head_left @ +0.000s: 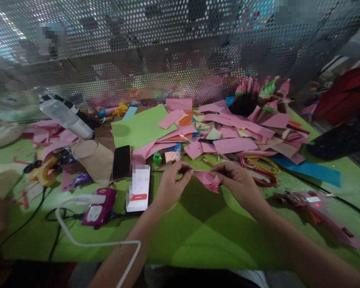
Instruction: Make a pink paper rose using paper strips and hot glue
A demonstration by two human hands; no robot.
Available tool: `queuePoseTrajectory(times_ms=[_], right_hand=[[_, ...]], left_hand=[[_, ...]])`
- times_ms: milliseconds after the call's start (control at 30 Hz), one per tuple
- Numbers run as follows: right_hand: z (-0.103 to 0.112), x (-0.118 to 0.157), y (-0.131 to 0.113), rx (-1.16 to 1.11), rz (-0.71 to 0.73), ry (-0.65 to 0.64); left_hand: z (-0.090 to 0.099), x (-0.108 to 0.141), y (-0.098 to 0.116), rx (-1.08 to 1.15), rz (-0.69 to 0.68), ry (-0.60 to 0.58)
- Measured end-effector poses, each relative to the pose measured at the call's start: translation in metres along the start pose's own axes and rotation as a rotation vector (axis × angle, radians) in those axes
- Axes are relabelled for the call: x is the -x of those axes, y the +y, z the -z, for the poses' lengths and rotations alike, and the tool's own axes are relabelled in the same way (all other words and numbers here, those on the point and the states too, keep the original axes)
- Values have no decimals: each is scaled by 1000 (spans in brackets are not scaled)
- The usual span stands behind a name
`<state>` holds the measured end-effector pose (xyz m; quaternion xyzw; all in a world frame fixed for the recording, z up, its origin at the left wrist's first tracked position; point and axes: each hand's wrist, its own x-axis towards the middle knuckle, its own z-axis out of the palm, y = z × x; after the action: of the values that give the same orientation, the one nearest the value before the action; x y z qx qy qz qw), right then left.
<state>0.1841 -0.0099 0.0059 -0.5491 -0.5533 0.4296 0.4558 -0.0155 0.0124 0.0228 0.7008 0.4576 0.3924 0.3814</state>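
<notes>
Pink paper, folded: held above the green table, taken as dial centre. Its left edge is pinched by the left hand, its right edge by the right hand; the hands are kept apart by the paper.

Six o'clock: open table top, bounded by the near edge, flanked by both forearms; the left one is crossed by a white cable.

Nine: lit phone, set just beside the left forearm.

Half past eight: purple block, cables attached.

Half past ten: green sheet, its right edge overlapped by pink scraps.

Twelve to two: scraps, heaped; room is limited there, backed by mesh.

Just before three: scissors, partly hidden.

Half past three: glue gun, red lamp lit.
</notes>
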Motion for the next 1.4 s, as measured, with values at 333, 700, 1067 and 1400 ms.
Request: queuePoseTrajectory(times_ms=[333,700,1067,1400], right_hand=[[-5,5,-8,113,89,-26],[-3,5,-5,145,81,-53],[-4,4,-1,120,104,-29],[-2,4,-2,143,153,-28]], left_hand=[[-8,5,-4,-70,-34,-52],[-11,6,-5,-47,-35,-53],[-9,4,-5,-53,-20,-27],[-9,4,-7,-51,-32,-49]])
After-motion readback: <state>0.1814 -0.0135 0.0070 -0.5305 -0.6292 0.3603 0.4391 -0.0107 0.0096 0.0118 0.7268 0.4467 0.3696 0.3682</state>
